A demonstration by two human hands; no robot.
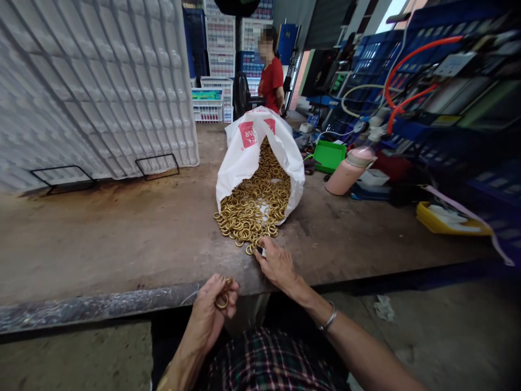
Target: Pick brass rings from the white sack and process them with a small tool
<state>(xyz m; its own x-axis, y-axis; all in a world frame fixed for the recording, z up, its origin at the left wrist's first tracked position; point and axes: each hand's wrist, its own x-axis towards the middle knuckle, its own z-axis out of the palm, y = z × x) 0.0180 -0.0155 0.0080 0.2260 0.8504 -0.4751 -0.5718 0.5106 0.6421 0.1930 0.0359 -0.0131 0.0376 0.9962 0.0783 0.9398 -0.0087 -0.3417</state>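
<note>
A white plastic bag [236, 155] with red print lies on its side on the table, its mouth facing me. Many gold-coloured rings [248, 214] spill out of it onto the tabletop. Just beyond the table's front edge, my left hand [215, 301] is closed around a few of these rings. My right hand [279, 263] reaches to the near edge of the pile, thumb and fingers pinched at a ring there. Something small, black and white, shows between those fingers; its kind is unclear.
Stacked white moulded trays [101, 81] stand at left, by black wire stands [158, 165]. To the right are a pink bottle [345, 172], a green tray [329, 156], a yellow tray [451, 220] and orange hoses [391, 98]. Behind, a person in red [272, 81] stands near crates [220, 46].
</note>
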